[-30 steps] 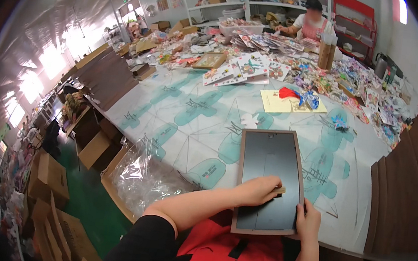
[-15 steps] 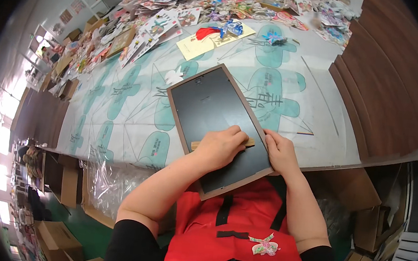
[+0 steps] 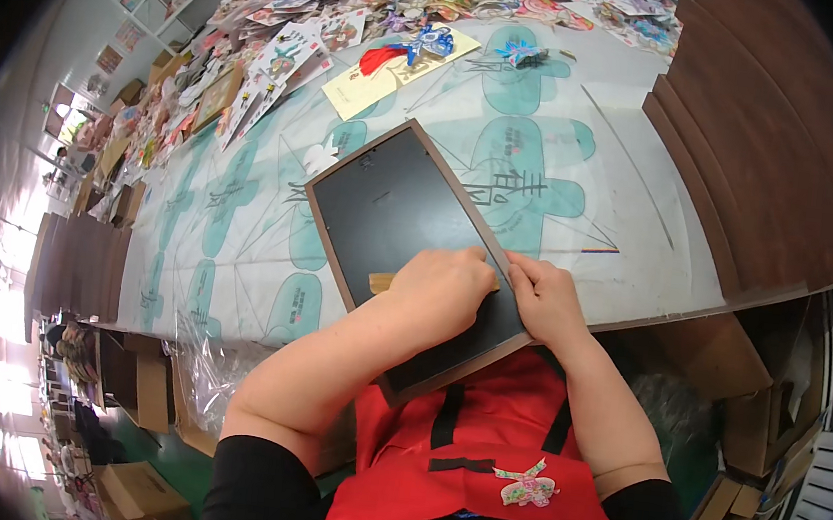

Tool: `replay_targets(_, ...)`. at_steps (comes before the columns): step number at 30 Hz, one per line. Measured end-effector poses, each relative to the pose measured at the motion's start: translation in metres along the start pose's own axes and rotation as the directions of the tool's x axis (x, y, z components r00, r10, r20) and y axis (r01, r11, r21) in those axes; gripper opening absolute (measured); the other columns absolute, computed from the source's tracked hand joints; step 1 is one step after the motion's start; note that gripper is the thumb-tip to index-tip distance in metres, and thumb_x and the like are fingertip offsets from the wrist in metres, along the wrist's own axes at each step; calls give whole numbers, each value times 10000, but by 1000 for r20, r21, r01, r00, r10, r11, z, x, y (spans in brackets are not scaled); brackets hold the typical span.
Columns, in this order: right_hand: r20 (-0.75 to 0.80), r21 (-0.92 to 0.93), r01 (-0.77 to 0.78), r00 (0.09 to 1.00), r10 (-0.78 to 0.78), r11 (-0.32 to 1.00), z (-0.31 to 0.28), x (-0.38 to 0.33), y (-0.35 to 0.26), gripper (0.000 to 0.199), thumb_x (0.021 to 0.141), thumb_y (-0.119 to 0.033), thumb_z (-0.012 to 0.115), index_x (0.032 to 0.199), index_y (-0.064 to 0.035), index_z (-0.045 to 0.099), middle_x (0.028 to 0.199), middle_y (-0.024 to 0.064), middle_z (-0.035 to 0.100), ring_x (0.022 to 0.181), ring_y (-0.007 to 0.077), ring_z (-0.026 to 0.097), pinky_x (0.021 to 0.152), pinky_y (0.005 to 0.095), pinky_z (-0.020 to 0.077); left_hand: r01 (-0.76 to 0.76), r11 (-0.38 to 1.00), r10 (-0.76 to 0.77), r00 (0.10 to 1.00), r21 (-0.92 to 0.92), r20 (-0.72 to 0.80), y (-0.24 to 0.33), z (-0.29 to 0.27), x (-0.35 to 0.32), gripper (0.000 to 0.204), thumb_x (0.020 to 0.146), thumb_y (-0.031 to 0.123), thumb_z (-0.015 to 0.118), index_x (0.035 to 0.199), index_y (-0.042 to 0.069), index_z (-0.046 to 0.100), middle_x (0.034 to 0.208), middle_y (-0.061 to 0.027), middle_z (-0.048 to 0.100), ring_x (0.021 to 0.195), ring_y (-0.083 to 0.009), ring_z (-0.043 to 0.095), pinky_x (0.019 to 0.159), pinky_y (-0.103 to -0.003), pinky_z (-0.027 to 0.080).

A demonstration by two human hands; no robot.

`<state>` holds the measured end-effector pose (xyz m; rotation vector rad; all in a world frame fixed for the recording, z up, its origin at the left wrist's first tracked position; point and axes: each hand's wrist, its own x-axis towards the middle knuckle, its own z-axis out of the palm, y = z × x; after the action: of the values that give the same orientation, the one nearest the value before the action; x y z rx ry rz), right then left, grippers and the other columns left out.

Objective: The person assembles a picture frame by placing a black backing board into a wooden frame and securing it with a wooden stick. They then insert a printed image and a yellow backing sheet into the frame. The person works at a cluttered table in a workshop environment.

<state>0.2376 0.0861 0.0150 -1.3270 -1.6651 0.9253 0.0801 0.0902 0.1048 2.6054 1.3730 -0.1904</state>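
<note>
A brown-rimmed picture frame (image 3: 462, 370) with a dark panel (image 3: 372, 221) leans at a slant between the table edge and my body. My left hand (image 3: 442, 288) is closed over the panel around a pale wooden stick (image 3: 380, 283). Only the stick's left end shows; the rest is hidden under my fingers, which press near the frame's right inner side. My right hand (image 3: 545, 300) grips the right rim, thumb on top and fingers around the outside.
White sheeting with green printed shapes covers the table (image 3: 622, 210). A yellow card (image 3: 362, 94) with a blue and red ornament lies beyond the frame. Stacked brown panels (image 3: 748, 152) rise at right. Paper cutouts heap along the back; cardboard boxes (image 3: 141, 494) stand below left.
My left hand has shifted slightly toward the right rim, and the stick's right end is now covered. The frame and table sit a little further left in view. My right hand keeps its grip.
</note>
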Motion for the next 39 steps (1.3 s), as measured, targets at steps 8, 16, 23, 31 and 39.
replay_targets(8, -26, -112, 70, 997, -73, 991, 3, 1, 4, 230, 859, -184, 521, 1033, -101, 646, 704, 251, 563, 696, 409, 566, 623, 473, 453, -76, 951, -38, 933, -299, -359, -6, 47, -10, 133, 781, 76, 622, 908, 39, 627, 859, -95, 576, 701, -307, 605, 621, -390, 503)
replay_targets(16, -57, -85, 49, 997, -54, 995, 4, 0, 5, 228, 866, -188, 511, 1026, -114, 654, 699, 255, 560, 690, 417, 565, 620, 480, 452, -12, 985, -30, 968, -170, -247, 1, 31, -8, 139, 748, 48, 626, 887, 39, 621, 880, -105, 588, 717, -319, 612, 609, -386, 504)
replay_targets(23, 6, -153, 102, 995, -102, 983, 8, 2, 20, 221, 858, -218, 519, 990, -117, 664, 701, 238, 590, 707, 407, 588, 628, 457, 465, -164, 971, 141, 981, 176, 134, 32, -27, 23, 104, 695, 43, 603, 791, 69, 636, 845, -127, 595, 727, -301, 634, 577, -392, 507)
replay_targets(31, 51, -173, 4, 999, 5, 985, -4, -2, -9, 280, 818, -309, 583, 931, -67, 668, 731, 202, 631, 709, 385, 607, 644, 450, 471, 285, 933, -357, 809, -220, -466, -60, 10, -65, 149, 802, 77, 558, 948, 56, 583, 929, -136, 582, 858, -337, 583, 722, -407, 473)
replay_targets(39, -19, -399, 117, 991, -136, 909, 12, -10, -20, 198, 850, -208, 541, 821, -29, 622, 645, 218, 583, 641, 405, 579, 575, 478, 436, 616, 671, -730, 457, -412, -507, -197, 122, -158, 240, 807, 78, 570, 1037, 8, 562, 964, -199, 560, 888, -381, 545, 774, -428, 440)
